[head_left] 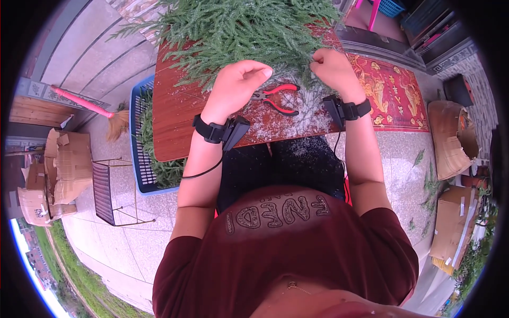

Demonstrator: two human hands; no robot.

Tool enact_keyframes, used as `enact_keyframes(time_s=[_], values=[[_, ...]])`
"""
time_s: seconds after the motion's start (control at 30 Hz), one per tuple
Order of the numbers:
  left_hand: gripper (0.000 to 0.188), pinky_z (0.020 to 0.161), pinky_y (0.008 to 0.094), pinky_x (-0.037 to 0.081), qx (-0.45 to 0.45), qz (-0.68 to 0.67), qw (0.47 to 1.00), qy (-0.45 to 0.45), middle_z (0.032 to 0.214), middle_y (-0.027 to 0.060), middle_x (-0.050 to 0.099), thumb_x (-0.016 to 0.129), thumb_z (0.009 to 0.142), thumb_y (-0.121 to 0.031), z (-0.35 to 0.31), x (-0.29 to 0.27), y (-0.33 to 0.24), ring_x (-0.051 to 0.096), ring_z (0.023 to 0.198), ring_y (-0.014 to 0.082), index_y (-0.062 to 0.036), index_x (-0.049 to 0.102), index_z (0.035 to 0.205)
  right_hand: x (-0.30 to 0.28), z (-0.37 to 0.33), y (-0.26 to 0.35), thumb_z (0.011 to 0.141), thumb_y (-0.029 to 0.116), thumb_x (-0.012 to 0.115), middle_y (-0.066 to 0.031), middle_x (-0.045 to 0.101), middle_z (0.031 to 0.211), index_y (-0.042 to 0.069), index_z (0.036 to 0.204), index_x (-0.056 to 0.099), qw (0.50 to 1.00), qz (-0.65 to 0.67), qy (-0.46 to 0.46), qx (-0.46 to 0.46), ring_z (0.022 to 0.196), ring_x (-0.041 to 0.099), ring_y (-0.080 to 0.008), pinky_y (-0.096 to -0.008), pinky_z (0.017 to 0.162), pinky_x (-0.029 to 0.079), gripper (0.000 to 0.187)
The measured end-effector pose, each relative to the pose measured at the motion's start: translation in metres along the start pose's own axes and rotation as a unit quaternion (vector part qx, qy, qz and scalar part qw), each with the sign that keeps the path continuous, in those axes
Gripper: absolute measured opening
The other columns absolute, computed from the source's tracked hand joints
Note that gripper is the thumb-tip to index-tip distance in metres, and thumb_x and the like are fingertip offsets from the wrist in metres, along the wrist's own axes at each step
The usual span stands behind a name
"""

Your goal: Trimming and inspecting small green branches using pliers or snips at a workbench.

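A thick heap of green needle-leaved artificial branches (pixel 238 34), dusted with white bits, covers the far part of a red-brown wooden table (pixel 177 130). My left hand (pixel 238 85) is over the near edge of the heap, fingers curled and thumb pressed toward the index finger. Level with it on the right, my right hand (pixel 335 73) has its fingers bent in a pinch beside the outer sprigs. What either hand holds, if anything, is too small or hidden to make out. Between them lie pliers (pixel 281 99) with red and black handles, jaws partly behind my left hand.
White crumbs are scattered over the table and my dark trousers. A blue plastic basket (pixel 139 153) with more green branches stands left of the table, near a small rack (pixel 104 193) and a broom (pixel 117 124). Cardboard boxes (pixel 74 164) stand farther left. On the right lies a red patterned mat (pixel 392 95).
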State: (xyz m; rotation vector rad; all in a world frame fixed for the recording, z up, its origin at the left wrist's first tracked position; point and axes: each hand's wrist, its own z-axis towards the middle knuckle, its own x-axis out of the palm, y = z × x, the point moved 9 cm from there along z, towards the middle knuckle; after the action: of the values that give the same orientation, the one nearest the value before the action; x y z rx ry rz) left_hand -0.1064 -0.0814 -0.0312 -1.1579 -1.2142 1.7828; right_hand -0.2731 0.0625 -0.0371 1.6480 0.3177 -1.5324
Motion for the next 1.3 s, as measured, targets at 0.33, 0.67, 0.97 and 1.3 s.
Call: enact_keyframes(time_s=[0.33,0.67,0.97,1.3], values=[[0.022,0.064,0.0272,0.048,-0.151,-0.486,0.861,-0.006,0.081,0.0003,0.064,0.065,0.092,-0.021,-0.001,0.033,0.016,0.061,0.075,0.0121,0.0012,0.063,0.095,-0.028,-0.041,0.058,0.081,0.010,0.071,0.0042,0.059,0.079,0.000,0.101,0.063,0.917,0.384,0.100,-0.044,0.071,0.051,-0.0021,-0.0202,0.061,0.041,0.024],[0.021,0.052,0.0240,0.042,0.212,0.176,0.938,-0.211,0.073,0.0003,0.059,0.076,0.080,-0.015,-0.035,0.006,-0.081,0.055,0.062,0.0113,-0.0024,0.064,0.091,-0.080,-0.073,0.098,0.084,0.014,0.073,-0.0005,0.064,0.082,0.000,0.105,0.064,0.919,0.370,-0.073,-0.116,0.059,0.046,-0.0014,-0.0187,0.054,0.037,0.027],[0.025,0.057,0.0251,0.045,0.080,-0.078,0.975,-0.192,0.087,0.0042,0.064,0.070,0.086,-0.018,-0.020,-0.028,-0.048,0.058,0.068,0.0113,-0.0029,0.066,0.105,-0.111,-0.081,0.066,0.092,0.012,0.062,-0.0088,0.069,0.087,-0.002,0.108,0.063,0.774,0.566,-0.239,-0.151,0.069,0.064,-0.0123,-0.0246,0.066,0.051,0.020],[0.044,0.067,0.0266,0.051,-0.083,-0.289,0.953,-0.044,0.099,0.0085,0.065,0.052,0.098,-0.036,-0.008,-0.003,-0.012,0.060,0.075,0.0133,0.0040,0.059,0.114,-0.075,-0.071,0.087,0.095,0.012,0.058,-0.0133,0.069,0.091,-0.003,0.108,0.063,0.807,0.558,-0.129,-0.141,0.083,0.069,-0.0197,-0.0293,0.079,0.053,0.020]])
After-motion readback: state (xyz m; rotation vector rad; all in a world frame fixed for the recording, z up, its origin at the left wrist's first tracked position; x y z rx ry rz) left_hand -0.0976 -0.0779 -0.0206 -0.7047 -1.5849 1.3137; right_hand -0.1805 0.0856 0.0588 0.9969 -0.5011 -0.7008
